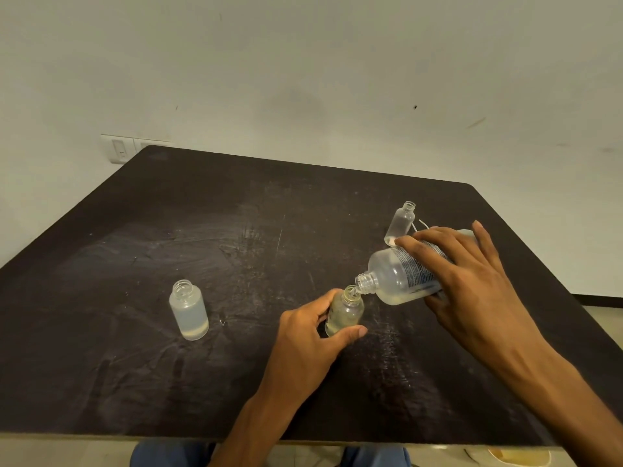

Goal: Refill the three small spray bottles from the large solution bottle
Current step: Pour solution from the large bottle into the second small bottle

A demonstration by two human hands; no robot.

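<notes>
Large solution bottle (406, 274): tipped on its side above the right half of the table (236, 230), neck pointing left and down, mouth right at the rim of the centre spray bottle; clear liquid pooled along its lower side.
Left spray bottle (188, 314): upright and uncapped, alone on the left half of the surface, well apart from both hands, a little liquid at its bottom.
Left hand (308, 338): curled around the centre bottle from the left, thumb across its near side, fingers behind it, closed snugly on it.
Centre spray bottle (344, 311): upright in that grip, open neck sitting just under the big bottle's mouth, yellowish liquid low inside.
Far spray bottle (401, 223): uncapped, upright, towards the far right corner, just behind the right hand's fingertips.
Right hand (472, 281): wrapped over the top of the big bottle's body, fingers spread across the printed label, thumb hidden underneath, holding it clear of the surface.
Wall switch (119, 150): beyond the far left corner.
</notes>
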